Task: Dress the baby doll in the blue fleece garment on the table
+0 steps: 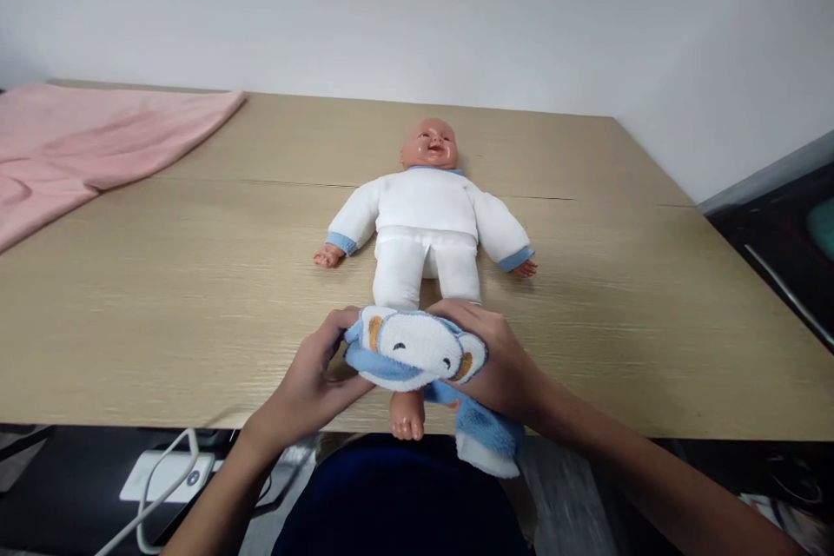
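A baby doll (426, 200) lies face up on the table, its head toward the wall, in a white top with blue collar and cuffs. My left hand (313, 378) and my right hand (499, 356) grip the bunched blue and white doll trousers (417, 352) over its lower legs. An animal face with ears decorates the fleecy cloth. One bare foot (407, 417) pokes out below it at the table's front edge. To its right hangs a blue part with a white end; the doll's other foot is hidden. Some fingertips are behind the cloth.
A pink cloth (97, 148) lies spread at the left of the wooden table (195, 295). Below the front edge at left are a white device (169, 476) and a white cable (160, 486). A dark object (782, 234) stands at the right edge.
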Motion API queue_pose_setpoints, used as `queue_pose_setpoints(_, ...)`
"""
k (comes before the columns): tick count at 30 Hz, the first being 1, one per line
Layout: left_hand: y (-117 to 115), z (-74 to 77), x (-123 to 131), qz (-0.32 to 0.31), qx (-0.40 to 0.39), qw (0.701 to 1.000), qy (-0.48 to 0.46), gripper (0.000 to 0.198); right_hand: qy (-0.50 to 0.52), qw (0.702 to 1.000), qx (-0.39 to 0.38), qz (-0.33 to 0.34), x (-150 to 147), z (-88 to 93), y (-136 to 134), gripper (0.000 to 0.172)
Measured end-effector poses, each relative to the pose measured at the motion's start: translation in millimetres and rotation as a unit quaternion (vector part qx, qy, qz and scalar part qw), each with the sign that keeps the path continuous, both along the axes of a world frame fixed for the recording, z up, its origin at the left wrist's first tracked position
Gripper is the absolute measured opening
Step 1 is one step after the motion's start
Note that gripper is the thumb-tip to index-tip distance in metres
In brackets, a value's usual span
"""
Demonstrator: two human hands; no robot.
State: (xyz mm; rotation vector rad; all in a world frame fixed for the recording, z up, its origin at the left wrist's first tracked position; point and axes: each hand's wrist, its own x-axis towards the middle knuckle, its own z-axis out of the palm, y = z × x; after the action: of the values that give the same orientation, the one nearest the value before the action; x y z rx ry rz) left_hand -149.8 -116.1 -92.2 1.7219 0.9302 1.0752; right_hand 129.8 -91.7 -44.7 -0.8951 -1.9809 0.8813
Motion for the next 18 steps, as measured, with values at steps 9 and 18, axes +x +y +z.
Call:
queue_pose_setpoints(9, 35, 20.1, -25, -0.034, -0.02, 0.987, 0.158, 0.028, -0.072, 0.992, 0.069, 0.08, 4, 6.3, 23, 0.023)
queue_pose_setpoints(18, 65, 34.9, -29, -0.072, -0.015, 0.98, 0.186, 0.03, -0.125, 0.978, 0.011, 0.168, 3, 11.9, 53, 0.055)
